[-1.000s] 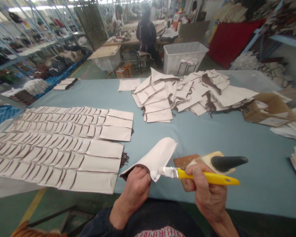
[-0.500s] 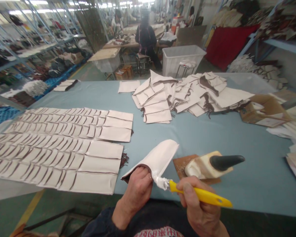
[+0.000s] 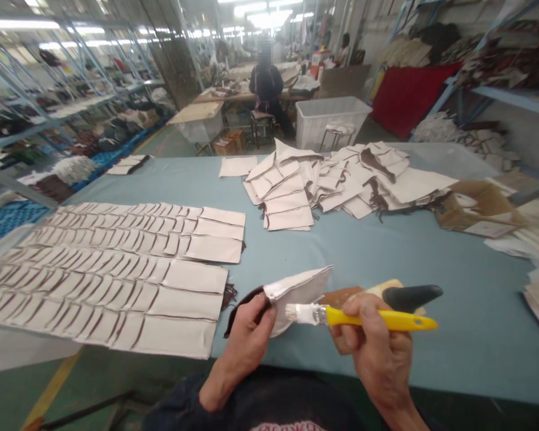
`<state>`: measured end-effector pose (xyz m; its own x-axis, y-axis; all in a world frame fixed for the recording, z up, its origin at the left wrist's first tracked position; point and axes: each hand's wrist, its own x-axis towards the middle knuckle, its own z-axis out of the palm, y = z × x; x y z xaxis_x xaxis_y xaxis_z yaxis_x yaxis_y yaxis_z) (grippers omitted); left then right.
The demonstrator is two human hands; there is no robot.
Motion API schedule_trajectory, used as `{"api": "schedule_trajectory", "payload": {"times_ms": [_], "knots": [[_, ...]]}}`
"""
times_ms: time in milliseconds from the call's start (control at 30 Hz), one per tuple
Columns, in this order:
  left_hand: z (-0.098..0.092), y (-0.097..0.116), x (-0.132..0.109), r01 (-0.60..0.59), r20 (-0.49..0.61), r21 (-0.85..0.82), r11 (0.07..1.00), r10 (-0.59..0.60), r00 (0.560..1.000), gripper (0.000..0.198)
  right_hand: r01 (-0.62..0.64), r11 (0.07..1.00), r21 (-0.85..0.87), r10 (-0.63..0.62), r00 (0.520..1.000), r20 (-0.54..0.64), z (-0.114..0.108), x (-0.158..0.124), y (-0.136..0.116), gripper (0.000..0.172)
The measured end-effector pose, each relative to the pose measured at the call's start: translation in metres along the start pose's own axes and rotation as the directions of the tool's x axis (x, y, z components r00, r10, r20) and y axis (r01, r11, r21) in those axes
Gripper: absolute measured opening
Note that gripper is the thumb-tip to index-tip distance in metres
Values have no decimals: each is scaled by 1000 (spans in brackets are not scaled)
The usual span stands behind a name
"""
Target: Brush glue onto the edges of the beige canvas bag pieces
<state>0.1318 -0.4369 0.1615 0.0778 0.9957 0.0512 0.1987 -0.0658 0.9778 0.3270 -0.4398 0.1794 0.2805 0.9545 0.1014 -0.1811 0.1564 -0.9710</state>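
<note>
Near the front edge of the table, my left hand point(image 3: 249, 338) grips a cream fabric piece with a dark brown edge point(image 3: 299, 284), thumb and fingers closed at its brown-edged end. The piece is tilted and partly folded. In my right hand point(image 3: 377, 347) is a paintbrush with a yellow handle point(image 3: 386, 319), held roughly level. White paste coats its bristles, which point left and lie close beside the fabric; I cannot tell whether they touch it. Behind my right hand, a pale container with a black handle point(image 3: 411, 297) is partly hidden, by a brown board point(image 3: 341, 297).
Overlapping rows of cream pieces point(image 3: 179, 305) cover the table's left side. A loose heap of similar pieces point(image 3: 291, 191) lies at the back, with a cardboard box point(image 3: 480, 206) to its right. A person point(image 3: 267, 87) sits at another table beyond.
The fabric piece has turned over and tilted in my left hand. My right hand has lifted the brush slightly, and it is now more level. The camera view has tipped up a little.
</note>
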Motion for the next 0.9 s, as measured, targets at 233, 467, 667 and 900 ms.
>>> {"api": "schedule_trajectory", "payload": {"times_ms": [233,467,667,900], "knots": [[-25,-31,42,309,15,-537,785,-357,934,48,-88,991,97,98,990,-105,-16,5,14,36],[-52,-143,110,517,53,-504,692,-573,818,49,-233,971,56,239,958,-158,-26,-11,33,39],[-65,-203,75,675,41,-421,606,-730,682,48,-318,948,-24,307,931,-198,-27,-19,47,41],[-49,-209,55,616,66,-434,658,-658,750,30,-307,944,-119,292,948,-125,-7,1,63,45]]}}
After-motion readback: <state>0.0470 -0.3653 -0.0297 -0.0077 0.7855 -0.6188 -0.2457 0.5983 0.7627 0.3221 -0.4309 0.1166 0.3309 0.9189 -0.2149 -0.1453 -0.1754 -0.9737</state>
